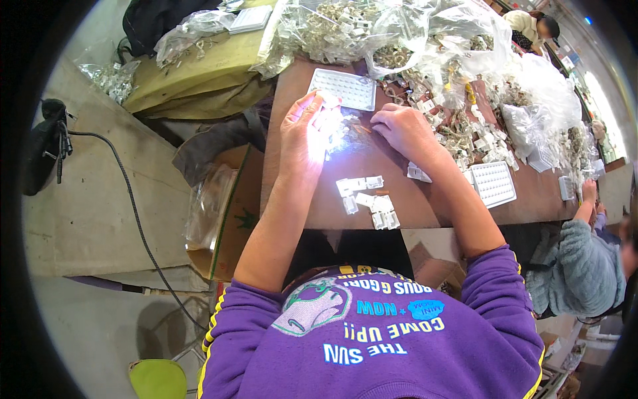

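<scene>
Several white pieces (365,199) lie nearer the body (372,319) than left grip (302,133) and right grip (403,130). Whether either grasps anything, I cannot tell.

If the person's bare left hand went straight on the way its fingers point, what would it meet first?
Probably the white rectangular plastic tray beyond the left hand; the hand's height above the brown tabletop is unclear, so it might pass over.

Left hand (302,130), near 12 o'clock: glare (337,136) washes out its grip; contents unreadable. Right hand (407,126), 1–2 o'clock: palm hidden. Bags (465,26), 1 o'clock, partly cover heap (458,130); smallest pieces indistinct. Stool (158,380), 7 o'clock: cut by lower edge. Co-worker (585,266), 3–4 o'clock: head blurred at rim.
</scene>
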### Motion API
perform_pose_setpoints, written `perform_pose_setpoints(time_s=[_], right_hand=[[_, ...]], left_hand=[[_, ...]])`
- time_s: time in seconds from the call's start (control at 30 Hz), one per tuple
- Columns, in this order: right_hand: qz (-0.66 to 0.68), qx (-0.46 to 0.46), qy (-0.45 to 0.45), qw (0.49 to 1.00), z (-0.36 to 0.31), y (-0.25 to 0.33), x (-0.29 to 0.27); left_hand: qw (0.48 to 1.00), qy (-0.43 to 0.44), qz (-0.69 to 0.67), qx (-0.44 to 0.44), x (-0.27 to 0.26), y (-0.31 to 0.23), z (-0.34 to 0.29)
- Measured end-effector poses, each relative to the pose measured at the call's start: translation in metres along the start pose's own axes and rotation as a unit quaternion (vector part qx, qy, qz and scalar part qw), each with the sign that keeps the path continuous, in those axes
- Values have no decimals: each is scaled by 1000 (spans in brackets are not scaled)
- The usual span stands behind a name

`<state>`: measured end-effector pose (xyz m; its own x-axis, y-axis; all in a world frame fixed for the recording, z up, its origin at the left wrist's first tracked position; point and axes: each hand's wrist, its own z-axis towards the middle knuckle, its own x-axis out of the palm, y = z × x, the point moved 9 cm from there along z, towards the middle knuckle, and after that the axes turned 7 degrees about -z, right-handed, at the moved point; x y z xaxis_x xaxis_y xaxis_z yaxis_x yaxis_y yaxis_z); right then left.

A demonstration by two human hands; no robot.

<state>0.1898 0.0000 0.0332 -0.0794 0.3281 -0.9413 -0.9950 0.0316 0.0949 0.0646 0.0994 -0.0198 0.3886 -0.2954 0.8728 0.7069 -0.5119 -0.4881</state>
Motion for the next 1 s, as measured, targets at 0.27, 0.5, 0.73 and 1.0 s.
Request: perform_pose_setpoints(time_s=[0.27, 0.5, 0.73, 1.0], right_hand=[[-144, -47, 36, 988, 9, 15, 18], [-128, -34, 4, 991, 11, 13, 17], [117, 60, -52, 990, 14, -15, -6], [540, 200, -49, 816, 0, -14, -7]], left_hand=[[1000, -3, 15, -24, 9, 3, -6], [1000, 10, 22, -15, 13, 2, -8], [997, 18, 47, -63, 7, 12, -6], [988, 26, 62, -140, 14, 30, -15]])
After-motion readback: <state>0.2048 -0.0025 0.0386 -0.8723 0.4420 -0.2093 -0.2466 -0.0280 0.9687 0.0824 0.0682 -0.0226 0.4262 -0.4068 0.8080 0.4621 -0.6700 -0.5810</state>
